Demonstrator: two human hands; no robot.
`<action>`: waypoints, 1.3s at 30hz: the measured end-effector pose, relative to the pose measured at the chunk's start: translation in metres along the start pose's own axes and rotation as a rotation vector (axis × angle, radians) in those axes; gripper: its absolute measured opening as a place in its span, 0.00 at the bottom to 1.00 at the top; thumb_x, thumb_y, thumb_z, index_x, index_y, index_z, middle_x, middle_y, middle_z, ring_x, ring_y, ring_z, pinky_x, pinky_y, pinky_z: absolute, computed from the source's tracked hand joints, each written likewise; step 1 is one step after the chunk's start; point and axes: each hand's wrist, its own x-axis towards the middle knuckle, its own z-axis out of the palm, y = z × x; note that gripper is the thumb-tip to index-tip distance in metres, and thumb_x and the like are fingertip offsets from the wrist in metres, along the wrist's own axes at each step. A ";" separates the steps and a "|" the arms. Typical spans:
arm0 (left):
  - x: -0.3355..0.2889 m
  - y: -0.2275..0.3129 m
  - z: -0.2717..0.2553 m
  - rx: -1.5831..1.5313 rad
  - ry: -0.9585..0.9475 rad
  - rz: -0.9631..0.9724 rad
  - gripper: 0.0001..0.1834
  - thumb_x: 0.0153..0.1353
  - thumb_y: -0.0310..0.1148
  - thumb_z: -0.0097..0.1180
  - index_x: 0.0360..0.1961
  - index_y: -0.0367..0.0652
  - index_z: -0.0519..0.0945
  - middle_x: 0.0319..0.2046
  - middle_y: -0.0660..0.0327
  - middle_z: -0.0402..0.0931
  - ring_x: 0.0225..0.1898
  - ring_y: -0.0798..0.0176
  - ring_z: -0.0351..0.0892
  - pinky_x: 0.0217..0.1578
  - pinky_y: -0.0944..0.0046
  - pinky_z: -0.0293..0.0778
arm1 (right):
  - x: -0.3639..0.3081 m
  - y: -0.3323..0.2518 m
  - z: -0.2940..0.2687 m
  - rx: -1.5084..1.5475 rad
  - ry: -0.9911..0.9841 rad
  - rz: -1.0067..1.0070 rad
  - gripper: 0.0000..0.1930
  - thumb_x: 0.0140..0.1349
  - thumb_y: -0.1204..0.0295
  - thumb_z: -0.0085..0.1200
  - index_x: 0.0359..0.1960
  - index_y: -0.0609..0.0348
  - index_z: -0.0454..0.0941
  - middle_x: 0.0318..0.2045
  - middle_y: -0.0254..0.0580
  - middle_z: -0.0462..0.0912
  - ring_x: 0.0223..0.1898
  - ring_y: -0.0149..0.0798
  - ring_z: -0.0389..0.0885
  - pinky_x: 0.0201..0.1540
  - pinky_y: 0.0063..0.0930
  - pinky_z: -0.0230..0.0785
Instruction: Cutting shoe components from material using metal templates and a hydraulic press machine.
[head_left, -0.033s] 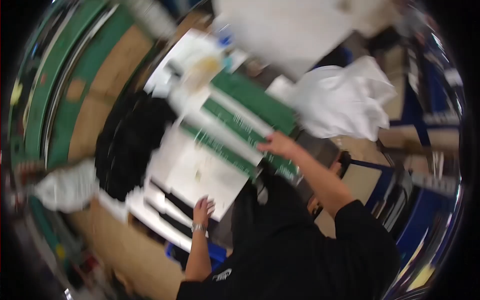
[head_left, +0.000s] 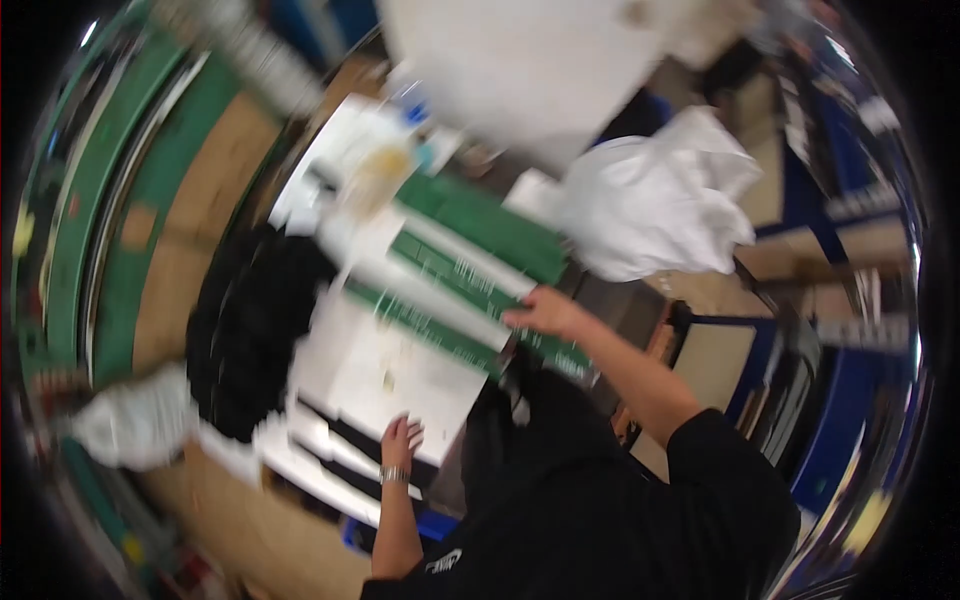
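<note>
Head view, motion-blurred throughout

Right hand (head_left: 545,312): fingers bent at the near right end of the green-and-white printed sheet (head_left: 455,272); whether the grip pinches it or only rests there, cannot tell. Sheet lies flat, slanting across the desk (head_left: 612,292) from its near edge toward the far left corner

Left hand (head_left: 402,436): grip released, fingers loosely bent, nothing seen in it; metal-banded watch (head_left: 394,474) on wrist. Held over or on the white panel (head_left: 435,385) toward the desk's near edge, just beside black strips (head_left: 345,430); contact cannot tell

Along left edge, a heap of black fabric (head_left: 255,340). At far right edge, a crumpled white bag (head_left: 660,200). Beyond the sheet, a plain green piece (head_left: 490,228). Toward far left corner, a blurred yellowish item (head_left: 382,168)
</note>
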 end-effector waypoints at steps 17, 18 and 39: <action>0.014 0.113 0.351 0.966 -0.729 0.398 0.18 0.74 0.41 0.52 0.60 0.45 0.75 0.45 0.56 0.84 0.40 0.61 0.85 0.37 0.63 0.80 | -0.530 0.104 0.094 0.572 0.833 0.592 0.28 0.52 0.46 0.72 0.33 0.64 0.86 0.21 0.46 0.81 0.26 0.39 0.81 0.33 0.36 0.73; 0.000 0.096 0.379 1.011 -0.781 0.422 0.18 0.73 0.40 0.53 0.59 0.45 0.75 0.45 0.57 0.84 0.40 0.63 0.85 0.35 0.64 0.80 | -0.554 0.117 0.111 0.638 0.880 0.631 0.27 0.52 0.47 0.73 0.32 0.64 0.86 0.21 0.45 0.80 0.26 0.38 0.81 0.33 0.35 0.73; -0.292 -0.256 0.669 1.667 -2.222 1.978 0.13 0.58 0.45 0.66 0.42 0.55 0.87 0.48 0.65 0.77 0.57 0.54 0.71 0.56 0.30 0.65 | -0.754 0.237 0.206 0.923 1.303 1.059 0.29 0.49 0.45 0.73 0.31 0.64 0.85 0.21 0.49 0.81 0.25 0.44 0.80 0.32 0.40 0.72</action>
